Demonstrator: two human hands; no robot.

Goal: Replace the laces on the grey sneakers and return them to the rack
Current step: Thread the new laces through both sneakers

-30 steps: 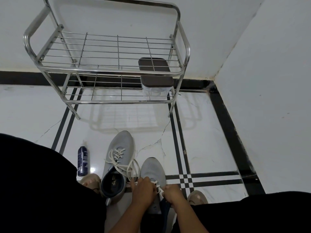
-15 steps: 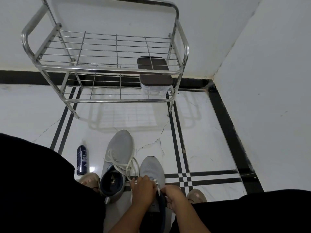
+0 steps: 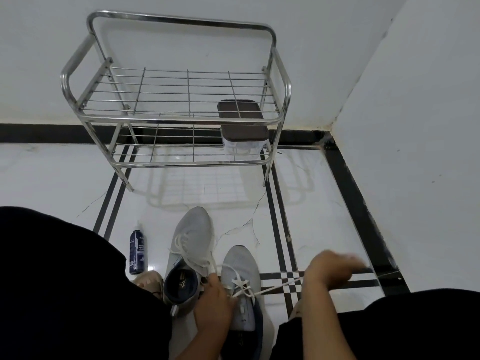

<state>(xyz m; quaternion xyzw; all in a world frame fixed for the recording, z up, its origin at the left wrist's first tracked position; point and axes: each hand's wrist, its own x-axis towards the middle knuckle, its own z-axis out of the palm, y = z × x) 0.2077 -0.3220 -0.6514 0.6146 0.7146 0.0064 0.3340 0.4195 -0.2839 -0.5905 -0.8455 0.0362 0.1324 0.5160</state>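
Note:
Two grey sneakers stand on the white floor between my knees. The left sneaker (image 3: 191,231) has a white lace threaded loosely through its eyelets. My left hand (image 3: 214,304) rests on the side of the right sneaker (image 3: 240,261), fingers curled against it. A white lace (image 3: 275,286) runs taut from that shoe's eyelets out to the right, where my right hand (image 3: 328,268) grips its end; the hand is blurred by motion. The steel shoe rack (image 3: 181,120) stands against the far wall.
A clear box with a brown lid (image 3: 242,126) sits on the rack's lower shelf at the right. A dark blue spray bottle (image 3: 137,252) lies on the floor left of the sneakers. My black-clad knees fill both lower corners. A wall closes off the right side.
My right hand has pulled away from the right sneaker to the right, drawing the lace out taut. The left hand stays on the shoe. The view has tilted down a little.

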